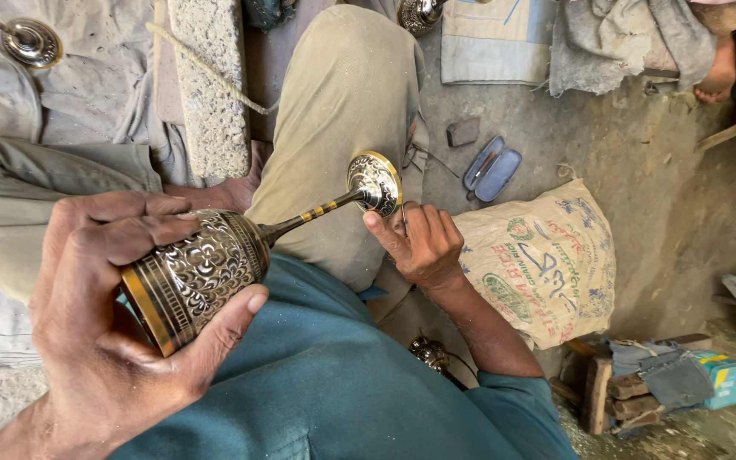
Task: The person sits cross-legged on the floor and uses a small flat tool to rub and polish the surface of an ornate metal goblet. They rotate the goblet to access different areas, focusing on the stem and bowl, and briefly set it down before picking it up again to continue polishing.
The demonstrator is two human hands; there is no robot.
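Engraved brass goblet lies sideways above the lap, left hand clamped round its cup to steady it, foot disc turned toward right hand, which pinches a thin tool at the rim, apparently for fine work.

Daylight falling soft and even, fairly bright, no hard shadows showing. Brass goblet catching small glints on engraved cup; round foot shining brightest. Faint shade lying under left hand. Focus holding sharp at centre. Wide lens bending edges, corners stretching. Grey ground looking flat, slightly washed out at top.
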